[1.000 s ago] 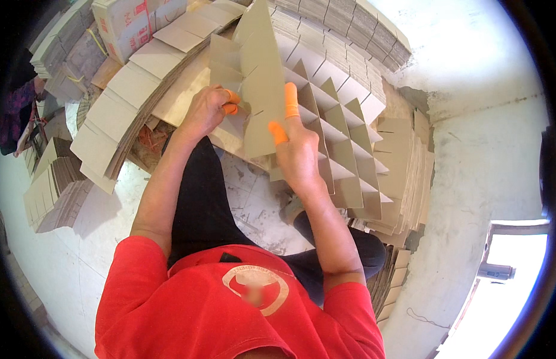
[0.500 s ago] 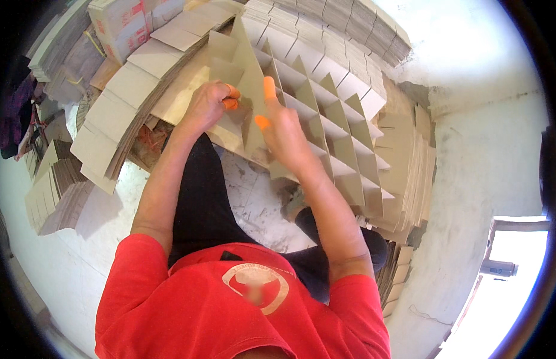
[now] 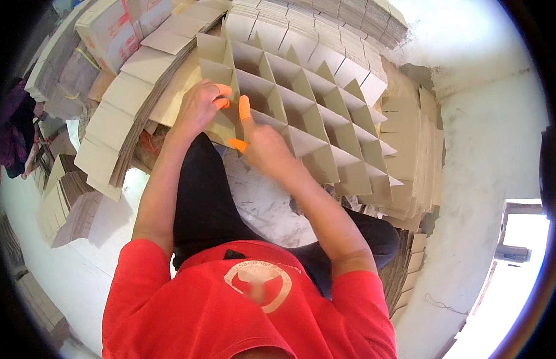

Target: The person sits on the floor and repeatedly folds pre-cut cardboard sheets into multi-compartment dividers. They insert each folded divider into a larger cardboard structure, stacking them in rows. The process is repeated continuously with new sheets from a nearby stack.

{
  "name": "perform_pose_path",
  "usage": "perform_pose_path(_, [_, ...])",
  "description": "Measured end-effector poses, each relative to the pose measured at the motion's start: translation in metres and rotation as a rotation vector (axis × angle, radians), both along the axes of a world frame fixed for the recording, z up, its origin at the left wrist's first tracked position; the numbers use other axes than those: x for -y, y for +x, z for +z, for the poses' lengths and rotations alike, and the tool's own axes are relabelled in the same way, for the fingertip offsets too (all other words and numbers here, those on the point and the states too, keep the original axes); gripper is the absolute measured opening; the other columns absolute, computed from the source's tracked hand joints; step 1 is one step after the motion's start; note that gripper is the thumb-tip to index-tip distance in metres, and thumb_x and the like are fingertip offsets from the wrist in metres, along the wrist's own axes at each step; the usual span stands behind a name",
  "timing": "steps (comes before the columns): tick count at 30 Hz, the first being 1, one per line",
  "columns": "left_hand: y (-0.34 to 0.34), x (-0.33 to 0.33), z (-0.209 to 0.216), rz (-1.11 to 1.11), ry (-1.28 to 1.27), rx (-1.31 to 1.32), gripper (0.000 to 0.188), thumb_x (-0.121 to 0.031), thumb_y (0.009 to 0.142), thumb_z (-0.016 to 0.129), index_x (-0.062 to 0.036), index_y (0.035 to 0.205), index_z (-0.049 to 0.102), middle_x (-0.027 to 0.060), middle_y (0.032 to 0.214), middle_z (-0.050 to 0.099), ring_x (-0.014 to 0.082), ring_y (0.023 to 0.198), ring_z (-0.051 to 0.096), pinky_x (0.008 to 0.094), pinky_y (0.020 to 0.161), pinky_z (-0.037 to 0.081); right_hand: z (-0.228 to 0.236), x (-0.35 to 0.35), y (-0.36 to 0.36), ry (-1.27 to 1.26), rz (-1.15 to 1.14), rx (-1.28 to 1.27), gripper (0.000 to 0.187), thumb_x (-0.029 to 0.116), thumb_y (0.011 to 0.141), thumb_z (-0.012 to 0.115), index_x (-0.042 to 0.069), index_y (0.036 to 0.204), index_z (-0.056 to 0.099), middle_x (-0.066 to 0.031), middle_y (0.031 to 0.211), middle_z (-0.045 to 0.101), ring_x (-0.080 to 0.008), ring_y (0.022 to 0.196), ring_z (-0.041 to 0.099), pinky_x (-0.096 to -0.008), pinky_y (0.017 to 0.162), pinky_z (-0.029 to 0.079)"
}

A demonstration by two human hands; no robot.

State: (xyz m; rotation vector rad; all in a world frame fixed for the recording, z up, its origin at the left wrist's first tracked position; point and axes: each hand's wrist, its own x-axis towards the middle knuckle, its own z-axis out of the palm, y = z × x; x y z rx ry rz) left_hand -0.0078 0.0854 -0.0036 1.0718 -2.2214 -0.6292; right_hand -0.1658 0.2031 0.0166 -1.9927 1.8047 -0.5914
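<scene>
From the head view, the left hand point(image 3: 199, 109) lay curled over the near-left corner of the grid point(image 3: 302, 113), a lattice of cardboard strips slotted into open cells; its fingers, two of them in orange caps point(image 3: 223, 96), pressed down on a strip edge there, closed loosely on it. The right hand point(image 3: 263, 146) sat just beside it, to the right, half open: the capped forefinger stood straight up against a strip wall, the capped thumb pointed back toward the body, the other fingers folded. Whether it pinched anything I could not tell. The grid spread away from both hands, forward and to the right, resting on stacked cardboard sheets point(image 3: 418, 155). Left of the left hand, flattened boards point(image 3: 119, 119) lay fanned in a long row. Below the hands were the black trousers point(image 3: 203, 197) and a pale floor point(image 3: 263, 200).
</scene>
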Motion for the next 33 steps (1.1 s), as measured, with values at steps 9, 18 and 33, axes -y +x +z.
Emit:
perform_pose_path(9, [-0.015,-0.001,0.037,-0.188,-0.309,0.389,0.105,-0.009,0.057,0.082,-0.0056,0.145,0.026,0.0155,0.148,0.031,0.0303,0.139,0.024,0.0391,0.112,0.027,-0.008,0.057,-0.187,-0.586,-0.558,-0.586,0.068,0.053,0.087,0.055,0.002,0.13,0.043,-0.0223,0.1,0.063,-0.0395,0.088,0.062,-0.0494,0.078,0.05])
perform_pose_path(18, [-0.02,0.044,0.012,-0.217,-0.314,0.633,0.083,0.006,0.067,0.067,-0.0004,0.141,0.03,0.017,0.15,0.026,0.0302,0.141,0.021,0.0399,0.115,0.023,0.032,0.015,-0.185,0.26,-0.12,0.068,0.076,0.055,0.087,0.052,-0.009,0.128,0.047,-0.0282,0.092,0.064,-0.0375,0.089,0.063,-0.0435,0.082,0.048])
perform_pose_path(33, [-0.054,0.079,-0.008,-0.453,-0.255,0.366,0.016,-0.01,0.072,0.07,-0.0098,0.087,0.065,0.0084,0.082,0.061,0.0258,0.091,0.055,0.0397,0.08,0.041,-0.012,-0.029,-0.116,0.036,-0.061,-0.262,0.026,0.0,0.079,0.056,-0.005,0.104,0.049,-0.0219,0.074,0.062,-0.0391,0.073,0.063,-0.0461,0.063,0.049])
